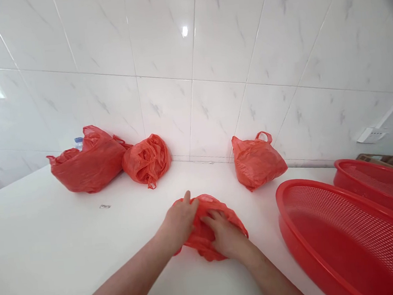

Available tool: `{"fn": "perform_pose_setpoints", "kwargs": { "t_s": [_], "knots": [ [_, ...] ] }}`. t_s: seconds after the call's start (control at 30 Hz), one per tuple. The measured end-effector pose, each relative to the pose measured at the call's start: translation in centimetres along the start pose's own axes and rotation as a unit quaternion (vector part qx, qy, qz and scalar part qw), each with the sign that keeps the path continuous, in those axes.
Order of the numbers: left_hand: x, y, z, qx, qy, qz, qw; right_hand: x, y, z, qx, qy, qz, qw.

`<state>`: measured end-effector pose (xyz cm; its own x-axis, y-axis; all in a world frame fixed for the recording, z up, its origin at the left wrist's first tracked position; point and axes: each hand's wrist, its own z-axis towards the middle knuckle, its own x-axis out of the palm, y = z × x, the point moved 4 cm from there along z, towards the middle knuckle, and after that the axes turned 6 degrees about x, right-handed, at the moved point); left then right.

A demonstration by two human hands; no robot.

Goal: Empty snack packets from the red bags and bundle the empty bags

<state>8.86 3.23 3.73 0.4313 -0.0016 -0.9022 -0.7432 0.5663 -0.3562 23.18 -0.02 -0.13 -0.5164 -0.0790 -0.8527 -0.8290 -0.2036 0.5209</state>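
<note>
A crumpled red plastic bag [210, 252] lies on the white table in front of me, its mouth facing up. My left hand [180, 220] is at the bag's left side, fingers curled over the edge of the plastic and one finger pointing up. From the right, my right hand [226, 234] reaches into the mouth with its fingers apart, touching the plastic. The folds and my hands hide whatever is inside.
Against the tiled wall stand a large red bag [90, 168], a rounder bundled red bag [147, 161] and another red bag [259, 162] with a loop handle. Two red mesh baskets, a near one [315, 247] and a far one [354, 182], occupy the right side.
</note>
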Motion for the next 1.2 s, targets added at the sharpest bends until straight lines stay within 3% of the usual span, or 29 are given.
{"fn": "perform_pose_setpoints", "kwargs": {
  "t_s": [0.1, 0.17, 0.3, 0.37, 0.43, 0.53, 0.67, 0.8, 0.9, 0.97, 1.07, 1.13, 1.2],
  "knots": [
    [-0.8, 2.5, -0.2, -0.003, 0.055, 0.168, 0.984, -1.2, -0.8, 0.1, 0.026, -0.041, 0.092, 0.995],
    [-1.8, 2.7, -0.5, 0.02, 0.026, 0.213, 0.977, -1.9, -1.4, 0.5, 0.032, -0.09, 0.121, 0.988],
    [-3.1, -0.7, -1.4, 0.131, -0.081, 0.207, 0.966, -1.7, -2.0, 1.3, 0.023, -0.117, 0.143, 0.983],
    [-2.3, -2.9, -1.6, 0.201, -0.068, 0.152, 0.965, -1.3, -1.7, 1.3, 0.005, -0.109, 0.152, 0.982],
    [-0.8, -4.1, -1.6, 0.232, -0.011, 0.092, 0.968, -1.0, -1.4, 1.2, 0.01, -0.087, 0.158, 0.984],
    [1.2, -2.9, -1.2, 0.16, 0.041, 0.048, 0.985, -0.8, -1.8, 0.8, 0.075, -0.05, 0.15, 0.985],
    [1.3, 1.3, -1.6, 0.012, 0.105, 0.019, 0.994, -1.6, -3.4, 0.7, 0.155, -0.022, 0.175, 0.972],
    [0.1, 2.7, -2.5, 0.008, 0.194, 0.029, 0.981, -2.0, -4.3, 1.2, 0.166, 0.013, 0.32, 0.933],
    [-0.4, 1.6, -2.8, 0.035, 0.178, 0.025, 0.983, -2.1, -4.5, 1.5, 0.177, -0.008, 0.394, 0.902],
    [-0.5, 0.4, -2.8, 0.068, 0.129, 0.012, 0.989, -2.3, -4.3, 1.6, 0.166, -0.047, 0.373, 0.912],
    [0.0, -0.4, -2.8, 0.105, 0.08, -0.002, 0.991, -2.9, -3.7, 1.4, 0.118, -0.138, 0.251, 0.951],
    [0.8, 0.4, -2.8, 0.07, 0.117, -0.005, 0.991, -2.8, -3.4, 1.3, 0.101, -0.158, 0.141, 0.972],
    [1.6, 1.9, -2.9, -0.002, 0.176, -0.011, 0.984, -2.1, -3.5, 1.4, 0.108, -0.118, 0.05, 0.986]
  ]
}}
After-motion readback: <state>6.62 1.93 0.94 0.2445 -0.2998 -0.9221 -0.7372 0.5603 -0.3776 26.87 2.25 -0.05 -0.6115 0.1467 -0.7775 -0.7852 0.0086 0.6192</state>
